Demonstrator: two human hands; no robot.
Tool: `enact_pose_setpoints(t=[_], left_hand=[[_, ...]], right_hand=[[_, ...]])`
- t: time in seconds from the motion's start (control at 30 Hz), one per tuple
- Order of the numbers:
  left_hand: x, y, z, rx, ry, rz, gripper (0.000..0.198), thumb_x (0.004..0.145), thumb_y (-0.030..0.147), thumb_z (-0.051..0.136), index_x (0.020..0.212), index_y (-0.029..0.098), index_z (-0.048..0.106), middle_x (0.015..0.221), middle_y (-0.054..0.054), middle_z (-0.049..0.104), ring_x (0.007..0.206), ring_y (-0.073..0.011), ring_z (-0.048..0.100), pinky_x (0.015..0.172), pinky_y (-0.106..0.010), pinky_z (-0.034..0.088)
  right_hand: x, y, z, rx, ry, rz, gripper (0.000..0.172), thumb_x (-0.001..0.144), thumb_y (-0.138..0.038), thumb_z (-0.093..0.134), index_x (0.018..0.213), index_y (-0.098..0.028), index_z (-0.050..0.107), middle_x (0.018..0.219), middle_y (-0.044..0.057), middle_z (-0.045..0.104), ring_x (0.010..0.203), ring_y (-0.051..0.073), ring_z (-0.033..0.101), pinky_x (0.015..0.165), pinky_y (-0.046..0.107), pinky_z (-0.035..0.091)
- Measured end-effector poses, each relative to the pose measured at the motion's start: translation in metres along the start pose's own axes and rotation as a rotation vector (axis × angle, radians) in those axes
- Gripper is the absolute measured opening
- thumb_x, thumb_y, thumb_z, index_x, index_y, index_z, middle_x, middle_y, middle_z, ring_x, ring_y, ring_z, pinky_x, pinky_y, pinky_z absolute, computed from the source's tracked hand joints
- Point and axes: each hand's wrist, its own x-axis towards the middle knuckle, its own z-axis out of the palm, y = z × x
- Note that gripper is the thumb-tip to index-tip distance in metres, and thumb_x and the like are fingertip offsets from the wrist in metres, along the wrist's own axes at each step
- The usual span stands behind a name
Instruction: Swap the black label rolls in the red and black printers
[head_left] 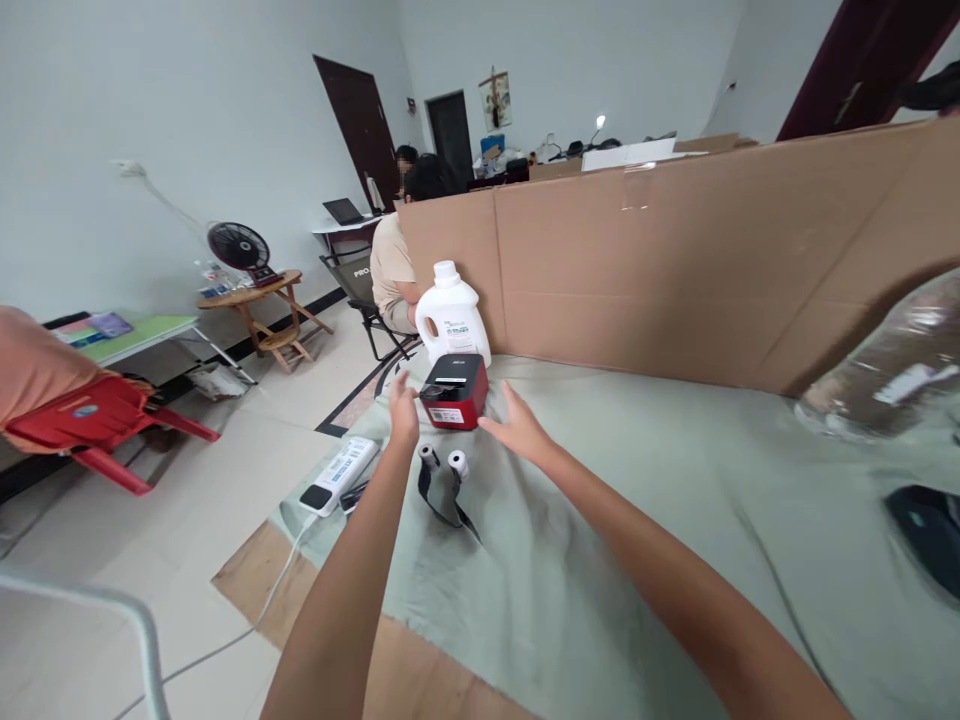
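A red box-shaped device with a black top, which looks like a small label printer, sits on the green cloth. At its left side is my left hand, fingers apart and thumb toward the device. My right hand is spread open close to its right side. Whether either hand touches the device I cannot tell. In front of it stand two small white rolls, the left roll and the right roll, with a dark strip looping between them. A white jug stands right behind the device.
A power strip with a white cord lies at the cloth's left edge. A tall cardboard panel borders the back. To the right are a plastic-wrapped bundle and a dark object. A person sits beyond the panel.
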Motion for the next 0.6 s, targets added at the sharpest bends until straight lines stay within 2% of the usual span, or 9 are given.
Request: enact_pose_setpoints(t=[0.07,0.1,0.17,0.23,0.27,0.33,0.4,0.5,0.6], left_hand=[[-0.039,0.012,0.004,0.087,0.187,0.315,0.044,0.081,0.016,0.048,0.124,0.021,0.056,0.136,-0.008,0.058,0.137,-0.0216,0.046,0.118,-0.039,0.033],[-0.065,0.016,0.009,0.154,0.179,0.441,0.040,0.084,0.017,0.047,0.123,0.021,0.055,0.135,-0.008,0.058,0.133,-0.0219,0.049,0.117,-0.039,0.035],[-0.126,0.019,0.022,0.321,-0.151,0.544,0.029,0.090,0.021,0.045,0.116,0.021,0.059,0.123,-0.008,0.065,0.120,-0.0216,0.059,0.109,-0.039,0.044],[-0.190,0.016,0.035,0.570,-0.687,0.587,0.029,0.095,0.026,0.044,0.118,0.024,0.063,0.124,-0.006,0.068,0.120,-0.0212,0.061,0.109,-0.039,0.044],[-0.219,0.014,0.040,0.687,-0.899,0.622,0.035,0.096,0.032,0.046,0.128,0.025,0.060,0.136,-0.007,0.064,0.129,-0.0227,0.057,0.115,-0.042,0.040],[-0.265,0.009,0.046,0.843,-1.157,0.668,0.053,0.099,0.045,0.045,0.148,0.026,0.044,0.159,-0.006,0.043,0.148,-0.0266,0.037,0.124,-0.050,0.026],[-0.295,0.005,0.043,0.918,-1.295,0.691,0.062,0.101,0.054,0.037,0.157,0.028,0.030,0.168,-0.004,0.025,0.156,-0.0277,0.020,0.126,-0.055,0.017],[-0.315,0.003,0.032,0.973,-1.346,0.692,0.064,0.102,0.058,0.028,0.160,0.030,0.023,0.170,-0.002,0.016,0.158,-0.0270,0.013,0.127,-0.056,0.013],[-0.322,0.007,0.022,0.991,-1.314,0.677,0.065,0.102,0.058,0.027,0.161,0.029,0.022,0.170,-0.002,0.017,0.158,-0.0264,0.013,0.127,-0.054,0.014]], right_hand=[[-0.046,0.020,-0.059,-0.137,0.083,-0.035,0.082,0.084,-0.047,0.062,0.156,-0.020,0.035,0.156,0.015,0.043,0.145,0.035,0.038,0.119,0.054,0.032],[-0.074,0.033,-0.095,-0.239,0.168,-0.053,0.077,0.085,-0.047,0.059,0.154,-0.021,0.038,0.153,0.016,0.046,0.142,0.035,0.042,0.118,0.055,0.033],[-0.134,0.063,-0.172,-0.480,0.311,-0.017,0.071,0.087,-0.051,0.056,0.149,-0.018,0.044,0.145,0.020,0.053,0.136,0.038,0.048,0.113,0.058,0.036],[-0.190,0.092,-0.245,-0.727,0.468,0.171,0.074,0.084,-0.056,0.054,0.144,-0.012,0.049,0.138,0.027,0.055,0.131,0.046,0.048,0.106,0.064,0.038],[-0.214,0.105,-0.276,-0.839,0.538,0.325,0.079,0.082,-0.060,0.055,0.143,-0.009,0.050,0.137,0.031,0.053,0.131,0.051,0.046,0.101,0.067,0.038],[-0.250,0.128,-0.326,-0.935,0.612,0.631,0.088,0.075,-0.066,0.060,0.142,-0.010,0.051,0.138,0.035,0.049,0.129,0.059,0.042,0.093,0.072,0.038],[-0.270,0.147,-0.358,-0.881,0.589,0.852,0.096,0.067,-0.068,0.069,0.143,-0.012,0.050,0.138,0.035,0.048,0.126,0.060,0.044,0.089,0.072,0.038],[-0.279,0.165,-0.381,-0.710,0.528,1.031,0.100,0.060,-0.063,0.078,0.142,-0.013,0.050,0.131,0.036,0.053,0.115,0.057,0.054,0.079,0.065,0.044],[-0.275,0.158,-0.374,-0.761,0.568,0.881,0.091,0.058,-0.059,0.082,0.130,-0.006,0.061,0.105,0.038,0.062,0.092,0.048,0.066,0.060,0.051,0.044]])
